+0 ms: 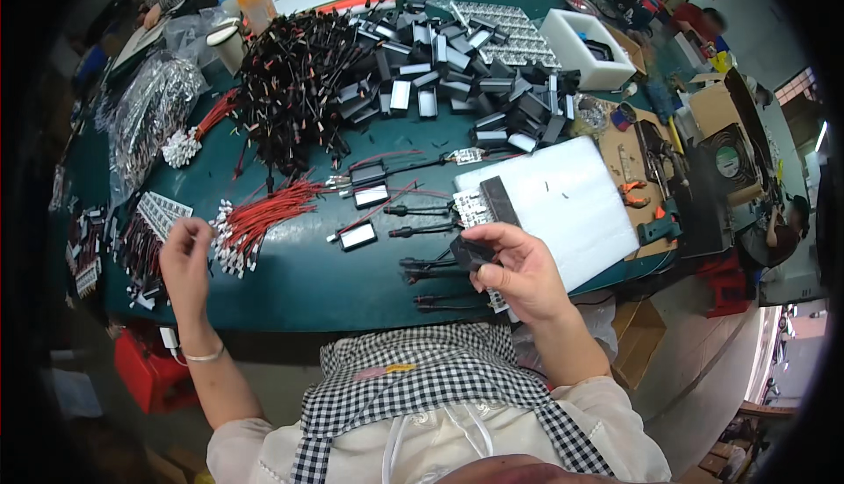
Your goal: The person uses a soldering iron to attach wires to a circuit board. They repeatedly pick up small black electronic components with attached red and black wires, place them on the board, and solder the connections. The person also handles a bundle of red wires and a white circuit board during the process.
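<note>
My right hand (519,273) pinches a small black plastic case (469,254) above the near right part of the table. Over the table at the left, my left hand (185,260) is closed, its fingertips curled together; whatever they may hold is too small to make out. Just right of it lies a bundle of red wires with white connectors (268,220). Behind its fingers is a stack of white circuit strips (163,213). Circuit boards (475,210) with black leads lie beyond my right hand. Several black cases with wires, one a silver-faced case (358,236), lie mid-table.
A tangled heap of black cables (294,80) and a pile of black cases (440,62) cover the far side. A white foam sheet (580,211) lies at the right, near a white foam box (585,49) and a cordless tool (659,227). Bagged wires (154,115) sit far left.
</note>
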{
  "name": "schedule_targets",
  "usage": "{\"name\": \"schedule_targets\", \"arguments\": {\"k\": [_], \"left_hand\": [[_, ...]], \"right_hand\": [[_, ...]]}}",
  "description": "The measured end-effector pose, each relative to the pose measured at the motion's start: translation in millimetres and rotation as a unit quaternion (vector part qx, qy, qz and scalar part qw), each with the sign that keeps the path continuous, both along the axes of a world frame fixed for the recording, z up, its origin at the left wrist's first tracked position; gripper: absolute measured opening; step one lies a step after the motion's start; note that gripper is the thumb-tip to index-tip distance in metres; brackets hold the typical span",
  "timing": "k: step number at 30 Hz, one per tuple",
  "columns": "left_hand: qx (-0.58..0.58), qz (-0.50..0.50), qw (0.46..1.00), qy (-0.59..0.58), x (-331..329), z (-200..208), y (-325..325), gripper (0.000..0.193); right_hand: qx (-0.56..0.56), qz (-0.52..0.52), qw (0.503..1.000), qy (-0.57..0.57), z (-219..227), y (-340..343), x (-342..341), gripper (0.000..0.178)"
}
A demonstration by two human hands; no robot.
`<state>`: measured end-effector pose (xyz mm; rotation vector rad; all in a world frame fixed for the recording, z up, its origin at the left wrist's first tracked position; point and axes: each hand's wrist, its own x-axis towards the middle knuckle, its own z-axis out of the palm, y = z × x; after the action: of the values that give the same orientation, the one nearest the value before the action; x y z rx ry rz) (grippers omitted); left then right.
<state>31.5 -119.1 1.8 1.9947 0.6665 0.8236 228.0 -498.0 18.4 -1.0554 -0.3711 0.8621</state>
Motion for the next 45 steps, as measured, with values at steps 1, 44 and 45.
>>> {"name": "schedule_targets", "arguments": {"k": [1, 44, 45], "left_hand": [[-0.003, -0.035, 0.998, 0.059, -9, 2, -5, 0.003], [-0.215, -0.312, 0.921, 0.085, 75, 25, -182, 0.002], [-0.211, -0.312, 0.924, 0.072, 75, 26, -183, 0.002]], "right_hand": [[0.009, 0.001, 1.0, -0.003, -1, -1, -1, 0.047], [-0.016, -0.009, 0.999, -0.05, -22, -5, -18, 0.048], [-0.017, -0.009, 0.999, -0.046, -22, -5, -18, 0.048]]}}
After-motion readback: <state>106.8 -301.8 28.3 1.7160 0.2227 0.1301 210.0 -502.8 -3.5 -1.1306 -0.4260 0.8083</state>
